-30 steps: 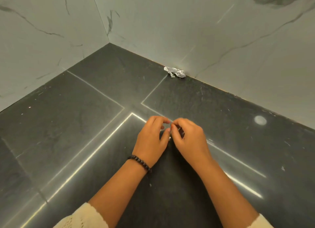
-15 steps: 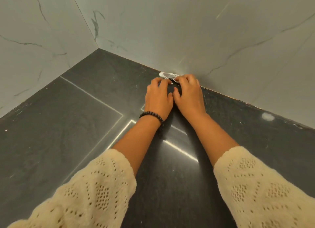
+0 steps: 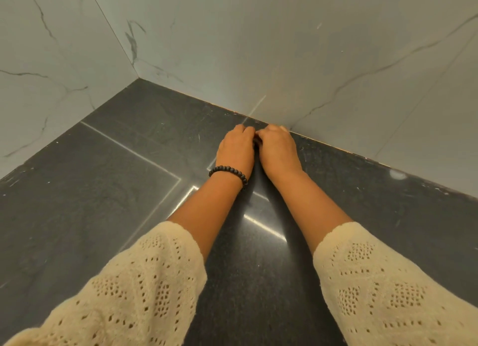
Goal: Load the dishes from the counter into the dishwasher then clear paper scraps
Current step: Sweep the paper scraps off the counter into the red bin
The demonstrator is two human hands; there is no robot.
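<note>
Nearest the camera, two cream openwork knitted sleeves (image 3: 144, 288) come in from the bottom edge, with bare forearms reaching forward over the dark grey polished stone counter (image 3: 85, 190), whose pale seam lines cross under the arms. The left wrist carries a black beaded bracelet (image 3: 229, 171). Further on, the left hand (image 3: 236, 149) and the right hand (image 3: 278, 149) sit knuckles-up, touching each other side by side, fingers curled down and inward at the counter's back edge, right where it meets the grey-white marble-veined wall (image 3: 284, 48). Whatever their fingertips close on is hidden beneath them, so I cannot tell whether either is pinching anything; the paper scrap is not visible. The counter's far left corner lies beyond the hands.
</note>
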